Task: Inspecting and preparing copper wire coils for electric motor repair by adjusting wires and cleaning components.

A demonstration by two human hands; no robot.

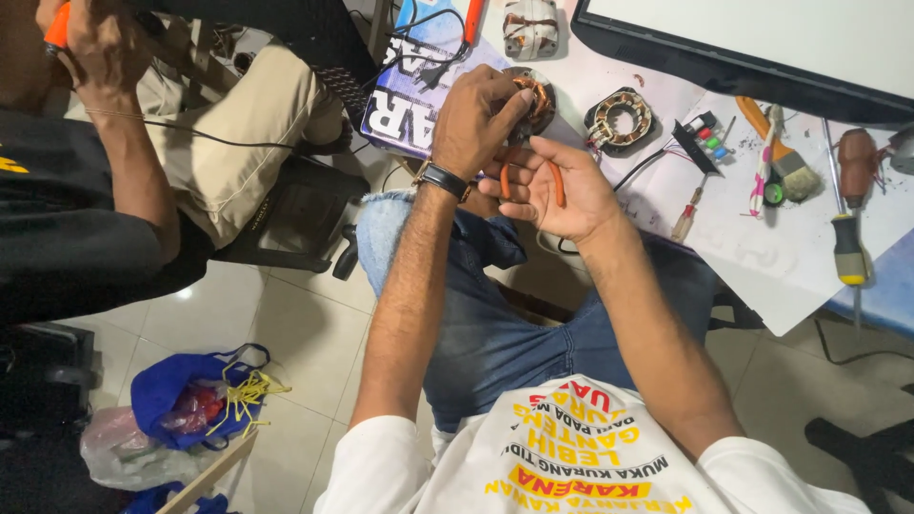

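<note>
The left hand (473, 119) is clamped over a round motor stator (535, 100) wound with copper wire, fingers curled on its rim at the desk's edge. The right hand (552, 186) lies palm-up just beneath it, fingers loosely spread, with an orange tool handle (556, 183) resting across the palm — not gripped tight. At three o'clock from the hands, a second stator (621, 117) lies on the white paper (781, 257) covering the desk (885, 286). Farther along that way lie a small screwdriver (687, 214), a paintbrush (781, 152) and a larger yellow-and-black screwdriver (849, 249). At twelve o'clock sits a wrapped coil (529, 27). At nine o'clock another person's hand (95, 48) holds something orange. At seven o'clock — on the tiled floor (305, 324) — rests a blue bag (186, 390).
</note>
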